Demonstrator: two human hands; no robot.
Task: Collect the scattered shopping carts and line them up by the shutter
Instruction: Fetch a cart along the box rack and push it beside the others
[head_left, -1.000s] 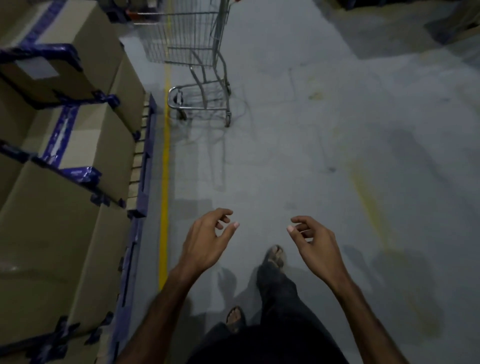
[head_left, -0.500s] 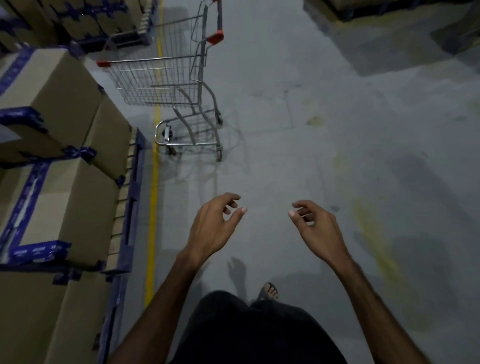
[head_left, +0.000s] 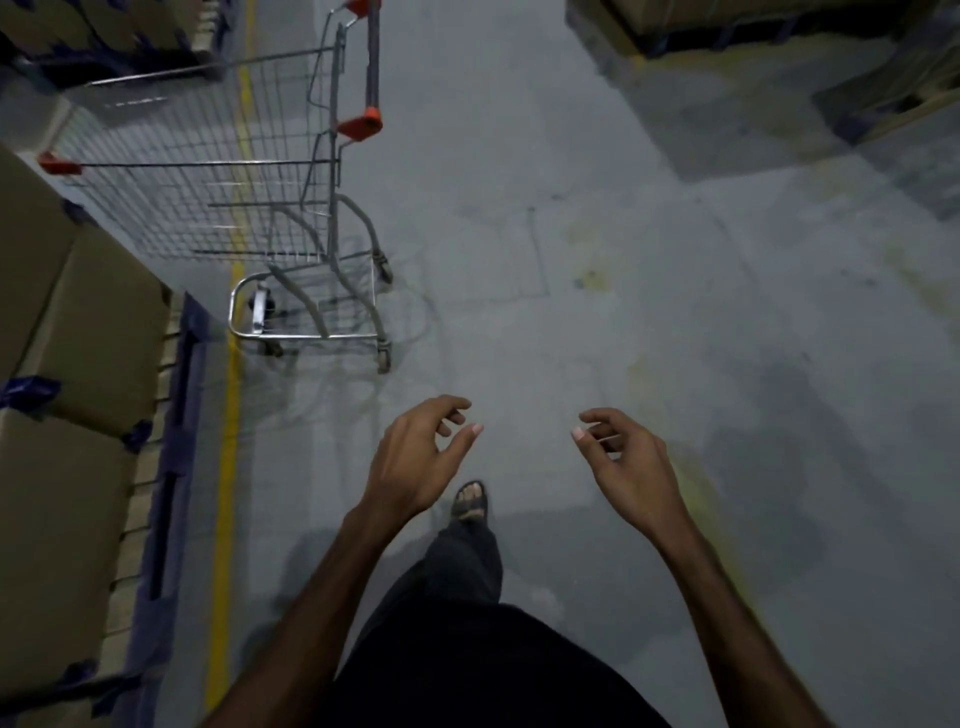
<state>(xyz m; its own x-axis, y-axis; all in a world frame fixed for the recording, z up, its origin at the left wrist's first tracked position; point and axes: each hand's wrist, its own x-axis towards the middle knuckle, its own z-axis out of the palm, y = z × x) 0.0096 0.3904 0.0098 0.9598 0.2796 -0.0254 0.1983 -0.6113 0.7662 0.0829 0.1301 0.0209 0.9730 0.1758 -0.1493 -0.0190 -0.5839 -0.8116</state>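
**Approach to a stray cart**

We see the shopping cart (head_left: 291, 208) at eleven o'clock, nearer and larger than a second ago, beside the yellow floor line (head_left: 224, 467) and boxes (head_left: 78, 322). Our left hand (head_left: 415, 462) and right hand (head_left: 631, 467) hang loosely curled, holding nothing. We judge the handle (head_left: 371, 57) nearly reachable; no shutter shows.
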